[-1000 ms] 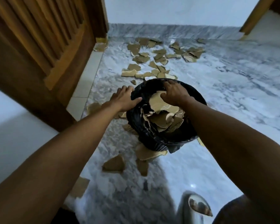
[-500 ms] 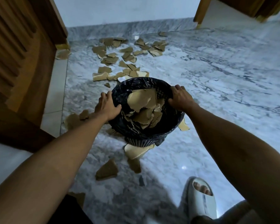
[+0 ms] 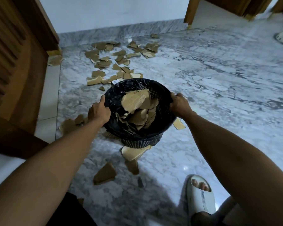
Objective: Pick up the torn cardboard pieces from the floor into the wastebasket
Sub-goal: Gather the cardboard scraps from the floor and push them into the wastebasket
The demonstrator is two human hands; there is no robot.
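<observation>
A black mesh wastebasket [image 3: 162, 93] lined with a black bag is tilted toward me, with several torn cardboard pieces [image 3: 137, 101] inside. My left hand [image 3: 99, 110] grips its left rim and my right hand [image 3: 180, 104] grips its right rim. Many brown cardboard scraps [image 3: 104, 62] lie scattered on the marble floor beyond the basket. More pieces lie nearer: one under the basket's base [image 3: 132, 153], a triangular one [image 3: 105, 174] in front, some to the left [image 3: 72, 123] and one at the right [image 3: 179, 124].
A wooden louvered door [image 3: 11, 62] stands at the left, with a white tile strip beside it. Another door frame [image 3: 191, 12] is at the far right. My foot in a white slipper [image 3: 200, 194] rests on the grey marble floor at the lower right.
My right hand has come out of the basket and taken hold of its right rim. The view has shifted back and to the right.
</observation>
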